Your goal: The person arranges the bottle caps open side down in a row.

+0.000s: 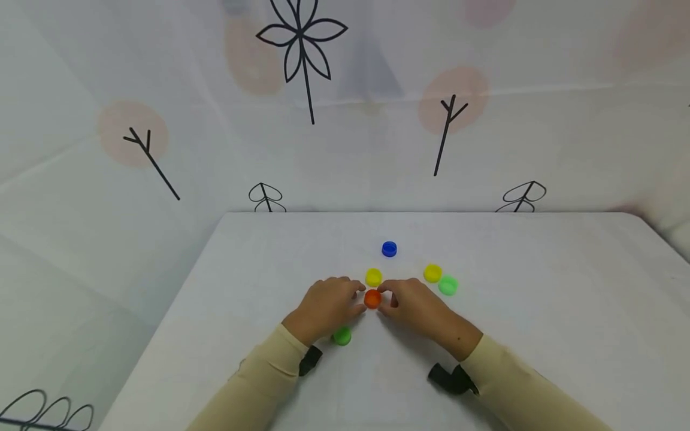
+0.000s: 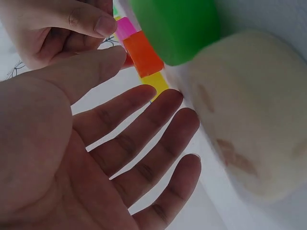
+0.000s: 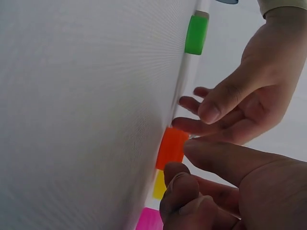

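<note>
Between my two hands an orange cap-like disc (image 1: 372, 299) sits on the white table. My left hand (image 1: 330, 305) is at its left, the thumb and fingers spread apart beside it with nothing held. At its right my right hand (image 1: 415, 302) has thumb and index finger apart, their tips close to the disc; whether they touch it I cannot tell. Just behind stands a yellow disc (image 1: 374, 277). Near my left wrist lies a green disc (image 1: 341, 336). A pink disc (image 3: 149, 219) shows in the right wrist view but is hidden in the head view.
A blue disc (image 1: 389, 249) lies farther back. Right of it are another yellow disc (image 1: 432, 273) and a light green disc (image 1: 448, 285), side by side. A cream rounded object (image 2: 254, 124) looms close in the left wrist view. Behind the table hangs a patterned cloth (image 1: 366, 155).
</note>
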Motion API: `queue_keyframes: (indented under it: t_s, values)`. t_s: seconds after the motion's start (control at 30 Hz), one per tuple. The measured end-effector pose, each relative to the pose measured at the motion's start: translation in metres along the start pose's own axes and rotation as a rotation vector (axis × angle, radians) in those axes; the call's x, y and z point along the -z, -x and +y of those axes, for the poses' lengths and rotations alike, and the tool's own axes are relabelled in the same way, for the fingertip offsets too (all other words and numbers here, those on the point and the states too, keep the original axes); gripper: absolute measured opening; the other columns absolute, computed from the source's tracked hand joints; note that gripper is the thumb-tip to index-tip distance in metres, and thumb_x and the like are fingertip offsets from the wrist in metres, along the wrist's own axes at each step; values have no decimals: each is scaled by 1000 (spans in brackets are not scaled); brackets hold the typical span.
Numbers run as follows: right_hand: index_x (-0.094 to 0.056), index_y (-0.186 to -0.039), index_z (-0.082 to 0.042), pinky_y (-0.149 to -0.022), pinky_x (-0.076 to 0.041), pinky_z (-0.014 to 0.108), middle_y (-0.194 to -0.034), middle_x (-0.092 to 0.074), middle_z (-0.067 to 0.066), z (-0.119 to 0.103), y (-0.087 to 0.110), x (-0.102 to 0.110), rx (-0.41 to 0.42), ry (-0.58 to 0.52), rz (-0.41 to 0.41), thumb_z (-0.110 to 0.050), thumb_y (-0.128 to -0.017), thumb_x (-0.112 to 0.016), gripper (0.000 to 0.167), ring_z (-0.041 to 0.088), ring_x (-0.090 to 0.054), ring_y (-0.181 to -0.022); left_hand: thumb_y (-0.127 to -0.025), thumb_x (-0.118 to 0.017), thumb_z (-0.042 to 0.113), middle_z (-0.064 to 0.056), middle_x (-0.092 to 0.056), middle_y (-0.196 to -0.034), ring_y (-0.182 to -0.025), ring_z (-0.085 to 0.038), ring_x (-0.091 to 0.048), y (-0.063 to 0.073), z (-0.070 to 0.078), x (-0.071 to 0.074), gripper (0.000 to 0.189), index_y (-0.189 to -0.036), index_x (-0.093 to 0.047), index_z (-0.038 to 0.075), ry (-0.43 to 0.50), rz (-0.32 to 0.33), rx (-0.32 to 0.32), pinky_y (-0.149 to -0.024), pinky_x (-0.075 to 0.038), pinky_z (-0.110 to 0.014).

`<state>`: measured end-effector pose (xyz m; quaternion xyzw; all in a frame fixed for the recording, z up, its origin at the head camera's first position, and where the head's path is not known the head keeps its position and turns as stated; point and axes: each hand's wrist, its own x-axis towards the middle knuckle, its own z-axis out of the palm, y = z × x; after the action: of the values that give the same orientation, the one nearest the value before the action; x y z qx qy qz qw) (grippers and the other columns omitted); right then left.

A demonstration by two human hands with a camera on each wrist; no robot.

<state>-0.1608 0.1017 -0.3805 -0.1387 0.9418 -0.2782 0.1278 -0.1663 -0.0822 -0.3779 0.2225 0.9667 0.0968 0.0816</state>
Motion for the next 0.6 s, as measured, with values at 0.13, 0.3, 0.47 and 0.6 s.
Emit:
queue_keyframes:
  t_s: [0.13,0.3,0.47,0.6]
  values:
    - [-71,-116,-6,-56,-45,22,-65,-58,-1,-1,-1,-2,-14,-10,-4,-16,-91,-73,28,13,-52,-59,-94,-70,36,0,-74,-102,-85,-15,-65,-1,0,0,31,-118,-73,16,-10,8,-7,-80,-56,-32]
    - [-71,-110,-7,-59,-48,23,-67,-59,-2,-1,-3,-4,-16,-13,-5,-15,-89,-75,22,13,-53,-62,-93,-71,31,-1,-73,-100,-80,-14,-62,-1,-1,-1,25,-113,-76,16,-25,25,-28,-75,-55,-29]
    - [-73,-105,-7,-62,-48,23,-69,-60,-2,-1,-4,-7,-5,-10,-12,-14,-88,-76,18,13,-53,-65,-92,-73,31,0,-71,-95,-76,-13,-58,-1,0,-2,23,-110,-77,17,-44,27,-38,-72,-53,-27]
    - [-73,-103,-8,-62,-47,23,-68,-59,-3,0,-4,-9,-3,2,-14,-15,-87,-77,17,12,-53,-65,-90,-75,32,1,-70,-93,-75,-13,-57,0,0,-4,24,-109,-77,18,-56,27,-44,-72,-52,-28]
